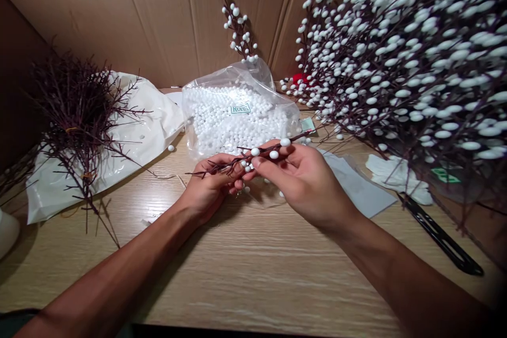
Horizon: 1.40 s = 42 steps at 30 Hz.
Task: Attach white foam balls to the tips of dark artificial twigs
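A dark brown artificial twig (222, 167) lies across both hands, with a few white berries near its right part. My left hand (212, 185) is closed around the twig's left half, thumb on top. My right hand (304, 179) pinches near the middle of it, thumb and fingertips beside a small white berry (255, 152); whether that hand grips the twig, a berry or both is partly hidden by the fingers. Just behind the hands sits a clear plastic bag (241, 116) full of loose white berries. Several loose berries lie on the table below the hands.
On the left, a bundle of bare brown twigs (73, 111) rests on a white plastic bag (152, 111). Many berry-covered branches (396, 63) crowd the right. A black craft knife (439, 235), white paper (360, 182) and crumpled white material (398, 175) lie at right. Behind stands a brown cardboard wall (158, 16).
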### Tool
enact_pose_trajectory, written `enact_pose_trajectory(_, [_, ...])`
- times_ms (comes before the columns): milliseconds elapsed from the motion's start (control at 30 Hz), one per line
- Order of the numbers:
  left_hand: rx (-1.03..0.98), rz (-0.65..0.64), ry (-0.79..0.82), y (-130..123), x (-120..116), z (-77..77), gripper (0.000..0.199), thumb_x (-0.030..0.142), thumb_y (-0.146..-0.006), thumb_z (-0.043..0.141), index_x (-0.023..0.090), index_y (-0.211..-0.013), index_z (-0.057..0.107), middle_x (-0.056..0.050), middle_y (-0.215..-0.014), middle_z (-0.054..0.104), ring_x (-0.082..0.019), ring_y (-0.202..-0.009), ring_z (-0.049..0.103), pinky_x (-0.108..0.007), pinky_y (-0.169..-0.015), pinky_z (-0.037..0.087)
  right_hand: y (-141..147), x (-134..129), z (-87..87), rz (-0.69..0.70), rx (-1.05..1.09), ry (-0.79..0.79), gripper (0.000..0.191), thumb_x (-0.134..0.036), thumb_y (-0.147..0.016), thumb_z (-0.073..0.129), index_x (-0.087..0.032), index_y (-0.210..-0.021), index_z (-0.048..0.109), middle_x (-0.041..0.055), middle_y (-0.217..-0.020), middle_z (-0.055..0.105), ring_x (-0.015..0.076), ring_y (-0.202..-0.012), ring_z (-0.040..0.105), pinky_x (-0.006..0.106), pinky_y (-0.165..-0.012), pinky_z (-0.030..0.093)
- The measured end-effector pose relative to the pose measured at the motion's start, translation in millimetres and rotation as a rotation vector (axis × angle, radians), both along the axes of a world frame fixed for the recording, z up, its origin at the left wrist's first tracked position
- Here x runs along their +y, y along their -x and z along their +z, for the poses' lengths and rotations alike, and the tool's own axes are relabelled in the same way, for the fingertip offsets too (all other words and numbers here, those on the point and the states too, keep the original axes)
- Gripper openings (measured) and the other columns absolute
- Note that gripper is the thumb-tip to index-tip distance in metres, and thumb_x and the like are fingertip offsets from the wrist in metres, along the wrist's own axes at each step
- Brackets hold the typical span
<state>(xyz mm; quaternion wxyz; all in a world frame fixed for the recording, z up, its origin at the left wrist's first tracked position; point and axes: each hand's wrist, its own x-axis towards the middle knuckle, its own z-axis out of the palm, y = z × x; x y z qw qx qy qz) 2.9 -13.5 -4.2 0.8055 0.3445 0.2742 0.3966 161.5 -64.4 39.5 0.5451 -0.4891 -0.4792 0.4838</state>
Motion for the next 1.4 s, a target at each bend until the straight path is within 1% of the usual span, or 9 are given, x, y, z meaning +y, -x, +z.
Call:
enact_pose_trajectory(133, [-0.002, 0.023, 0.004, -1, 0, 1.1, 0.018, 0.017, -0.072, 0.089, 0.012, -0.078, 0.073, -0.006, -0.070, 0.072, -0.009, -0.055, 0.061, -0.017, -0.050, 0.041, 0, 1, -3.4, -0.024, -0.022, -0.017, 0.018, -0.031, -0.082, 0.081, -0.018, -0.084, 0.070, 0.0070, -0.087, 0.079, 0.0225, -0.085, 0.078, 0.032, -0.080, 0.064])
enact_pose_trajectory(267, [-0.016, 0.006, -0.008, 0, -1, 1.3, 0.018, 0.018, -0.073, 0.089, 0.012, -0.078, 0.073, -0.006, -0.071, 0.072, -0.009, -0.056, 0.061, -0.018, -0.050, 0.041, 1, 2, -9.2, -0.016, -0.063, -0.057, 0.022, -0.037, -0.083, 0.081, -0.018, -0.086, 0.071, 0.0077, -0.088, 0.079, 0.0215, -0.081, 0.076, 0.031, -0.076, 0.064])
enact_pose_trajectory(400, [-0.004, -0.022, -0.024, 0, -1, 0.5, 0.019, 0.020, -0.074, 0.088, 0.011, -0.076, 0.072, -0.007, -0.070, 0.072, -0.008, -0.055, 0.060, -0.018, -0.051, 0.041, 2, 0, -12.9, -0.024, -0.083, -0.069, 0.025, -0.040, -0.082, 0.083, -0.019, -0.087, 0.071, 0.0083, -0.092, 0.079, 0.0231, -0.085, 0.076, 0.031, -0.076, 0.064])
enact_pose_trajectory(600, [-0.020, -0.024, -0.013, 1, 0, -0.7, 0.018, 0.020, -0.074, 0.088, 0.011, -0.077, 0.073, -0.007, -0.069, 0.072, -0.008, -0.055, 0.061, -0.017, -0.051, 0.042, 3, -3, -12.7, -0.013, -0.076, -0.075, 0.021, -0.040, -0.086, 0.080, -0.022, -0.095, 0.073, 0.0078, -0.098, 0.079, 0.0245, -0.091, 0.076, 0.033, -0.081, 0.065])
enact_pose_trajectory(767, [-0.004, -0.035, -0.018, 2, -1, 0.5, 0.016, 0.019, -0.077, 0.086, 0.011, -0.078, 0.073, -0.008, -0.072, 0.073, -0.009, -0.057, 0.061, -0.018, -0.052, 0.042, 6, -4, -10.1, -0.062, -0.086, -0.079, 0.021, -0.039, -0.084, 0.082, -0.022, -0.090, 0.072, 0.0083, -0.097, 0.079, 0.0265, -0.095, 0.076, 0.034, -0.081, 0.065])
enact_pose_trajectory(1000, [0.019, -0.030, -0.005, 3, 0, -1.2, 0.018, 0.020, -0.075, 0.088, 0.011, -0.079, 0.073, -0.007, -0.074, 0.071, -0.011, -0.061, 0.064, -0.020, -0.053, 0.042, 5, -5, -13.0, -0.067, -0.114, -0.093, 0.021, -0.040, -0.085, 0.081, -0.022, -0.094, 0.074, 0.0093, -0.099, 0.079, 0.0281, -0.099, 0.076, 0.036, -0.081, 0.065])
enact_pose_trajectory(1167, [0.011, -0.041, -0.003, 4, -1, 0.0, 0.018, 0.019, -0.076, 0.087, 0.010, -0.078, 0.071, -0.006, -0.072, 0.070, -0.009, -0.059, 0.062, -0.018, -0.053, 0.041, 5, -4, -12.6, -0.065, -0.091, -0.098, 0.018, -0.037, -0.085, 0.082, -0.023, -0.094, 0.074, 0.0077, -0.098, 0.079, 0.0249, -0.094, 0.076, 0.032, -0.081, 0.064])
enact_pose_trajectory(1300, [0.003, -0.068, -0.020, 3, 0, 0.5, 0.018, 0.021, -0.077, 0.086, 0.010, -0.080, 0.072, -0.007, -0.073, 0.070, -0.009, -0.059, 0.060, -0.018, -0.052, 0.039, 4, -4, -8.0, -0.028, -0.083, -0.092, 0.016, -0.035, -0.085, 0.081, -0.022, -0.092, 0.074, 0.0071, -0.096, 0.079, 0.0242, -0.090, 0.076, 0.033, -0.080, 0.065])
enact_pose_trajectory(1400, [-0.015, -0.090, -0.027, 2, 0, -0.1, 0.019, 0.023, -0.078, 0.086, 0.009, -0.082, 0.073, -0.008, -0.076, 0.070, -0.008, -0.059, 0.059, -0.018, -0.052, 0.039, 4, -3, -3.7, -0.028, -0.068, -0.075, 0.013, -0.033, -0.086, 0.079, -0.022, -0.090, 0.073, 0.0065, -0.093, 0.079, 0.0231, -0.086, 0.076, 0.032, -0.078, 0.065])
